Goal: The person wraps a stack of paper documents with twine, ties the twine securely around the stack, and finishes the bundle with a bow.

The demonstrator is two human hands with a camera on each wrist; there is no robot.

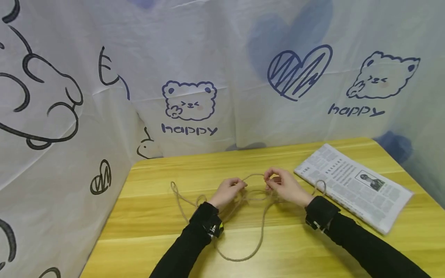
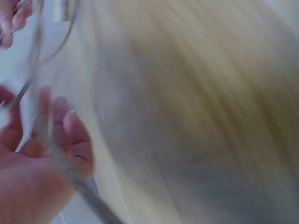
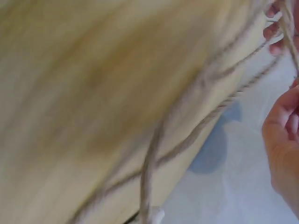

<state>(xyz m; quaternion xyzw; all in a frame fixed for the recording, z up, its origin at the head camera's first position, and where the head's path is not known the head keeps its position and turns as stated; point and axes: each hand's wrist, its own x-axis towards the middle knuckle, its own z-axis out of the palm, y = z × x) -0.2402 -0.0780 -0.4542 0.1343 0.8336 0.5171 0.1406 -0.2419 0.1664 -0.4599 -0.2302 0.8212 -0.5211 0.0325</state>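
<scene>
Twine loops toward the bench's near edge; one left hand and one right hand each pinch it mid-bench, seemingly forming a knot (wrist views blurred); next, probably, threading an end through; one newspaper lies by the right edge.

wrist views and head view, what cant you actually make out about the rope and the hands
- Left wrist view: motion blur smears the table and rope; the grip of the left hand is unclear.
- Right wrist view: the right hand is cut off by the right edge; the rope strands are blurred.
- Head view: whether the rope is knotted between the hands is too small to tell; the newspaper text is unreadable.
</scene>
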